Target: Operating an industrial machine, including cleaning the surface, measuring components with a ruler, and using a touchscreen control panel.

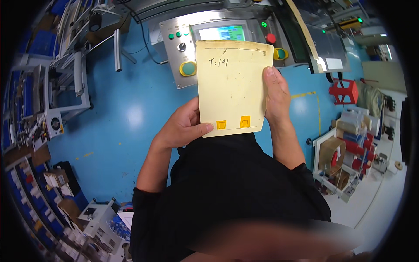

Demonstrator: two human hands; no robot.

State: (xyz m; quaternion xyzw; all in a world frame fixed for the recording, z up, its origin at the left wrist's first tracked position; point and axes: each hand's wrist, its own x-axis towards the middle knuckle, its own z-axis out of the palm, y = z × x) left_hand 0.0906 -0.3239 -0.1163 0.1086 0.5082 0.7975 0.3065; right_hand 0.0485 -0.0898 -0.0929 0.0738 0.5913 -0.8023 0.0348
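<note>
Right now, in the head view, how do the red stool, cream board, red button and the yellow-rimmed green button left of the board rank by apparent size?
Largest to smallest:
1. cream board
2. red stool
3. yellow-rimmed green button
4. red button

factory workshop | button-studded control panel (222, 32) | stocked shelving (32, 205) | blue floor (118, 126)

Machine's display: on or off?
On. The display glows white, green and blue beyond the top edge of the cream board, which the left hand and right hand hold.
</note>
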